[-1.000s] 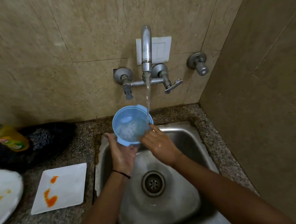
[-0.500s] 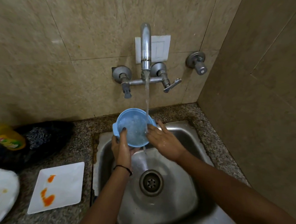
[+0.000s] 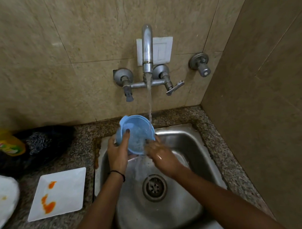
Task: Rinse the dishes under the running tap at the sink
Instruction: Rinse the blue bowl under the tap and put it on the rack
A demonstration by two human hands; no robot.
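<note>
A small blue plastic bowl (image 3: 138, 132) with side handles is held tilted toward me over the back of the steel sink (image 3: 192, 143). My left hand (image 3: 117, 154) grips its left rim, thumb inside. My right hand (image 3: 162, 155) is wet and blurred, its fingers on the bowl's lower right rim. Water runs from the wall tap (image 3: 147, 46) onto the bowl's right edge and spills off the bottom rim into the basin.
A square white plate (image 3: 66, 188) with orange sauce stains lies on the granite counter left of the sink. A round white plate (image 3: 4, 197) shows at the left edge. Behind them are a yellow dish soap bottle (image 3: 7, 143) and a dark scrubber (image 3: 38, 141). A tiled wall closes the right side.
The bowl has tipped further toward me and dropped slightly. My left thumb has come over its rim, and my right hand has moved to its lower right edge, where water now pours off.
</note>
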